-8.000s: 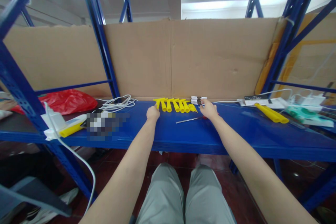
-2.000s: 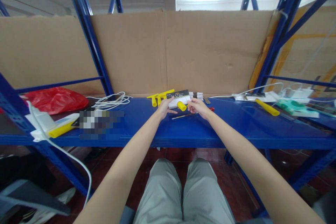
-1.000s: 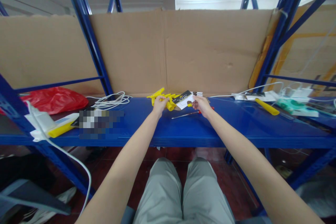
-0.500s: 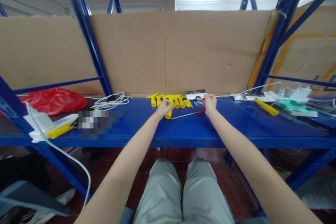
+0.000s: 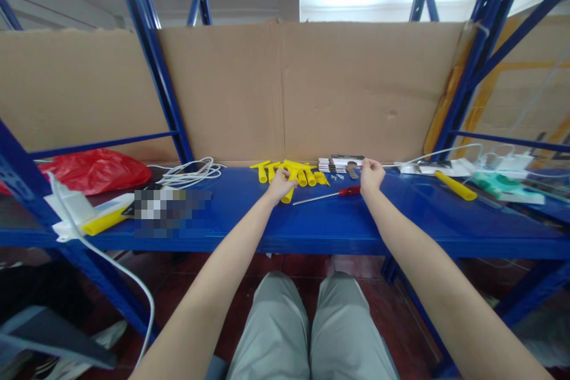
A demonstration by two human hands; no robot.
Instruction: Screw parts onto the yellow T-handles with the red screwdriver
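Apparently mid-positioning, the left hand [image 5: 279, 186] pinches a yellow piece [image 5: 288, 196], the right hand [image 5: 373, 176] a black-and-white card [image 5: 346, 158]; the next move calls for careful alignment.

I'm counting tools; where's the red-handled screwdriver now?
In the head view, the screwdriver lies on the blue shelf, right of centre, its handle by the right hand and its tip near the yellow piece at the left hand.

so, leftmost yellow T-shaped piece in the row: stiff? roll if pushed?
The yellow T-shaped piece would probably feel stiff and light: it looks like moulded plastic. Its stem looks round, so it could rock, but the crossbar should likely stop it rolling far. Pushed, it may slide fairly easily, as the shelf looks smooth and glossy.
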